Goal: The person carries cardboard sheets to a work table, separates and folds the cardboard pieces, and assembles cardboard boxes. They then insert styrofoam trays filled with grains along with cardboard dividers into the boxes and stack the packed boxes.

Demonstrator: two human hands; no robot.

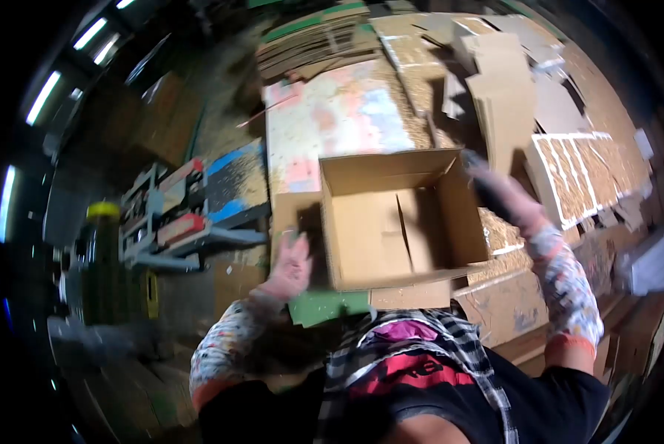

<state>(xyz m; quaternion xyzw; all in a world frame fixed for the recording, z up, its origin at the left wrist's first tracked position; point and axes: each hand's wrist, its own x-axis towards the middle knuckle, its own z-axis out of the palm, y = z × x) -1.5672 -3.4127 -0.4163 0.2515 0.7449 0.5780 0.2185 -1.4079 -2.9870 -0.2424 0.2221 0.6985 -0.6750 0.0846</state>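
Observation:
An open, empty-looking cardboard box (pixel 369 233) stands in front of my body, its top facing up and a dark slit showing in its bottom. Just left of the box is my left hand (pixel 292 265), gloved, with its fingers spread and nothing in it. My right hand (pixel 498 191), in a dark and pink glove, is at the box's upper right corner; motion blurs its fingers, so its grip is unclear. Flat cardboard (pixel 296 207) lies under the box's left side.
Beyond the box lies a paint-stained board (pixel 309 122), with stacked cardboard (pixel 313 55) behind it. Folded cardboard sheets (pixel 503 103) and a chipboard block with white stripes (pixel 572 174) are at the right. A metal frame with red parts (pixel 180 214) stands left.

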